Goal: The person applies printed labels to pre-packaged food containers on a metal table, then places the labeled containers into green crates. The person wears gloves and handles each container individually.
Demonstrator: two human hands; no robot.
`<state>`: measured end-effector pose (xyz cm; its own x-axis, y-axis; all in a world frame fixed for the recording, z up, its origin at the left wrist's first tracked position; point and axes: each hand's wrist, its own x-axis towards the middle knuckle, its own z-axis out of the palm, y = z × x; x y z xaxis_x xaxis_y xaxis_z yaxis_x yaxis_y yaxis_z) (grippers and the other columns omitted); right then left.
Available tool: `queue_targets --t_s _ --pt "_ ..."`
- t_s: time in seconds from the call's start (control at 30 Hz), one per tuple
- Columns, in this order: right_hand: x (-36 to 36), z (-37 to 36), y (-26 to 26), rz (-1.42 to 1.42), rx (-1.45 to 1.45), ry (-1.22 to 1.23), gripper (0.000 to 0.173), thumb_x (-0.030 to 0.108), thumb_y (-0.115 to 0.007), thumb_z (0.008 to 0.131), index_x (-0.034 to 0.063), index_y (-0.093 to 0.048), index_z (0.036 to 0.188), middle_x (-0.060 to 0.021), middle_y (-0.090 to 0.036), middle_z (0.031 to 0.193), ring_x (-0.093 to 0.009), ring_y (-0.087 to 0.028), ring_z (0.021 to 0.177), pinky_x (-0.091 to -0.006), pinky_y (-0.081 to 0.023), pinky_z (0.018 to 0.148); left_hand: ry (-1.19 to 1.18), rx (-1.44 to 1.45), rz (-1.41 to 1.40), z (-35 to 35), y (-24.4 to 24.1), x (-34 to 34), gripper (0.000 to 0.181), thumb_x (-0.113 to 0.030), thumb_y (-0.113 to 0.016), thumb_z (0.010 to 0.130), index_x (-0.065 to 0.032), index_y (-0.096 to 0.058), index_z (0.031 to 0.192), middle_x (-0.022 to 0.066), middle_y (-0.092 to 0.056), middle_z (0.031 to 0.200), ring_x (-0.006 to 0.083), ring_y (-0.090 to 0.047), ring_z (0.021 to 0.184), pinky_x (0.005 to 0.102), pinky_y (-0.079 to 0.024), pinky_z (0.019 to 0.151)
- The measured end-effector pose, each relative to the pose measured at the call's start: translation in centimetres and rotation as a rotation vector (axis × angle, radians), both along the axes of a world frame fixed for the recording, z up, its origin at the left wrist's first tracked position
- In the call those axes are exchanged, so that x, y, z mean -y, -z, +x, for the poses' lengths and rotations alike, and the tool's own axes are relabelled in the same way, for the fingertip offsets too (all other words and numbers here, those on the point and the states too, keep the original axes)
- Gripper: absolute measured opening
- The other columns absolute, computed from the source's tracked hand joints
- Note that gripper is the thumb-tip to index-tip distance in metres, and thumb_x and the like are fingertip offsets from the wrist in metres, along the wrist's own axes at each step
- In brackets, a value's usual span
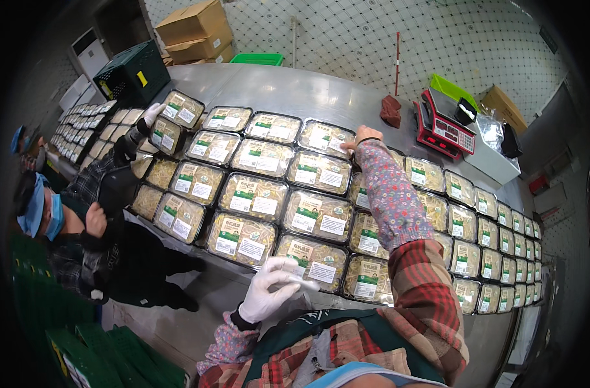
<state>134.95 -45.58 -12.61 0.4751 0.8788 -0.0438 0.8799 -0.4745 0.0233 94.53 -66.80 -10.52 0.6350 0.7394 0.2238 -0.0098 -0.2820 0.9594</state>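
My left hand (268, 293), in a white glove, is near the table's front edge. Its thumb and fingers pinch a blurred white strip (305, 282), whose exact kind I cannot make out. My bare right hand (365, 136) reaches across the rows, a fingertip on the white label of a clear-lidded tray of bean sprouts (319, 137) in the back row. Below it sits another labelled sprout tray (319, 172). Just beyond my left hand lies a front-row tray (312, 262) with two labels. My right sleeve hides part of several trays.
Sprout trays in rows cover the steel table (295, 92). At left, a co-worker's gloved hand (154, 114) touches a raised tray (182, 110). A red scale (445, 126) and a brown cloth (390, 111) lie back right; a dark green crate (132, 72) stands back left.
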Motion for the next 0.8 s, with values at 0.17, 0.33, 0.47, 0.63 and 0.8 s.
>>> queue_targets --t_s 0.17,0.33,0.47,0.63,0.8 --pt "3.5 -0.4 0.7 0.368 0.001 -0.282 0.050 0.046 -0.072 0.071 0.0086 -0.057 0.101 -0.0134 -0.067 0.078 -0.030 -0.065 0.078 -0.0402 -0.049 0.067 -0.302 -0.151 -0.395 -3.6 3.0 7.9 0.013 -0.013 -0.061 0.086 0.0003 -0.063 0.089 0.0032 -0.060 0.079 0.0074 -0.056 0.076 0.0229 -0.045 0.066" --pt "10.5 -6.1 -0.1 0.407 -0.615 -0.661 0.025 0.033 -0.071 0.076 0.0097 -0.063 0.083 -0.0021 -0.055 0.058 -0.015 -0.054 0.053 -0.0312 -0.043 0.052 -0.818 -0.069 -0.666 -4.8 10.8 20.9 0.016 -0.014 -0.058 0.087 0.0014 -0.061 0.083 -0.0003 -0.058 0.069 0.0061 -0.052 0.065 0.0243 -0.043 0.058" --pt "14.9 -6.7 -3.6 0.363 -0.845 -0.853 0.019 0.021 -0.070 0.079 0.0050 -0.062 0.083 0.0031 -0.047 0.053 -0.006 -0.043 0.050 -0.0249 -0.035 0.047 -1.035 -0.553 -0.625 -4.7 22.4 39.5 0.025 -0.021 -0.061 0.079 0.0036 -0.065 0.079 0.0143 -0.064 0.069 0.0221 -0.060 0.060 0.0377 -0.047 0.057" --pt "22.1 -7.2 -4.0 0.242 -1.017 -1.033 0.014 0.014 -0.069 0.081 0.0024 -0.062 0.079 0.0064 -0.044 0.054 -0.003 -0.037 0.051 -0.0218 -0.028 0.046 -0.914 -0.792 -1.178 1.7 39.1 70.0 0.036 -0.037 -0.061 0.078 -0.0020 -0.067 0.083 0.0178 -0.065 0.077 0.0272 -0.063 0.071 0.0400 -0.046 0.061" --pt "27.2 -5.5 -6.7 0.150 -1.028 -1.118 0.012 0.012 -0.068 0.082 0.0026 -0.062 0.079 0.0073 -0.045 0.055 -0.001 -0.039 0.051 -0.0198 -0.030 0.046 -0.866 -0.648 -1.554 9.9 33.8 82.1 0.032 -0.033 -0.060 0.081 -0.0032 -0.067 0.088 0.0162 -0.065 0.080 0.0250 -0.063 0.073 0.0380 -0.046 0.064"
